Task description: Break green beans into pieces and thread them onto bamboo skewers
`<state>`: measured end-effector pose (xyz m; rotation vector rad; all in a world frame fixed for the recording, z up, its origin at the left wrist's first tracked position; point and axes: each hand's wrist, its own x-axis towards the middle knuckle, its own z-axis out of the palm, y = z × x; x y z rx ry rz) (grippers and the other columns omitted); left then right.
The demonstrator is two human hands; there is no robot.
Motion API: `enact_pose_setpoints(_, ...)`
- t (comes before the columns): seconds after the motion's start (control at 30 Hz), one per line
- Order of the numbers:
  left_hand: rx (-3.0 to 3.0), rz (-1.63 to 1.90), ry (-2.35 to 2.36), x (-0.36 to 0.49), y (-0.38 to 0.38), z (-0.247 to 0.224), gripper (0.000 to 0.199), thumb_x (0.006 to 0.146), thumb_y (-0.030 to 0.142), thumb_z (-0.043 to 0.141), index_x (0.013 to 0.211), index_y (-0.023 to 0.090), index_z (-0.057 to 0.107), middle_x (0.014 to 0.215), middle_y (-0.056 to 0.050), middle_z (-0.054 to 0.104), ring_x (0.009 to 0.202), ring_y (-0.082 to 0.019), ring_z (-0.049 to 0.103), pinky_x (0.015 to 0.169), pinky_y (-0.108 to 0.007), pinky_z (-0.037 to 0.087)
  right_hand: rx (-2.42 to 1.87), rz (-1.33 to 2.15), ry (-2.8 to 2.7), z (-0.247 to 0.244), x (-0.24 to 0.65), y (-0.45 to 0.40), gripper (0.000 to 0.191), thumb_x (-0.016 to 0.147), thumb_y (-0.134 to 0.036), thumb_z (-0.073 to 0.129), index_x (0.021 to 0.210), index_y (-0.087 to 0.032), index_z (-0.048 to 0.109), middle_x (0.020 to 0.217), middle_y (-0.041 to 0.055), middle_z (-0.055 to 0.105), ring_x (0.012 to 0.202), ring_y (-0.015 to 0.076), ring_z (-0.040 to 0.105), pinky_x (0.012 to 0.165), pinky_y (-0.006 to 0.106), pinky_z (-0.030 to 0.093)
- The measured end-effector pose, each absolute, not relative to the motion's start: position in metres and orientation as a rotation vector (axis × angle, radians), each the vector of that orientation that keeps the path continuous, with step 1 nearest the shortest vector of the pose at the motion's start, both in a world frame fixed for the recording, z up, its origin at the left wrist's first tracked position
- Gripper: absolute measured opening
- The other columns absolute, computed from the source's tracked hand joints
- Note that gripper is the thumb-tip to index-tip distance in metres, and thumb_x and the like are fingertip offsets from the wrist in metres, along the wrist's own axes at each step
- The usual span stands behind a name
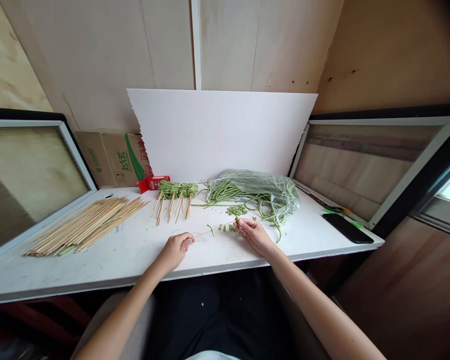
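My left hand (177, 250) pinches one end of a thin wooden skewer (202, 234), which runs up and right toward my other hand. Between the fingertips of my right hand (252, 234) is a small green bean piece (237, 218) at the skewer's far end. A short curved bean piece (210, 229) lies by the skewer's middle. Several cut pieces (225, 228) are just left of my right fingers, and a small pile of cut beans (237, 210) is behind them. Farther back, long green beans (228, 192) spill from a clear plastic bag (281, 190).
Bundles of loose skewers (86, 222) cover the left of the white table (135, 270). Skewered beans (178, 189) are stacked at the back beside a red box (158, 182). A black phone (347, 228) lies at the right, with a white board (225, 135) standing behind.
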<state>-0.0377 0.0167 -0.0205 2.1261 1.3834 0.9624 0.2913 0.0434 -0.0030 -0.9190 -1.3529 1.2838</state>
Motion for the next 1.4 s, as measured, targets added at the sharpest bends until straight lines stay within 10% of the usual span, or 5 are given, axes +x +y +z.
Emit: enact_pose_setpoints(1.4, 2.233, 0.985, 1.383, -0.038, 0.020, -0.025, 0.029, 0.095, 0.011, 0.048, 0.090, 0.020, 0.076, 0.091, -0.005, 0.081, 0.085, -0.020, 0.075, 0.080, -0.029, 0.056, -1.016, 1.027, -1.319, -0.016, 0.287, 0.049, 0.039, 0.077, -0.057, 0.086, 0.092, -0.021, 0.085, 0.087, 0.0078, 0.079, 0.076, 0.0199, 0.063, 0.069, 0.032, 0.047)
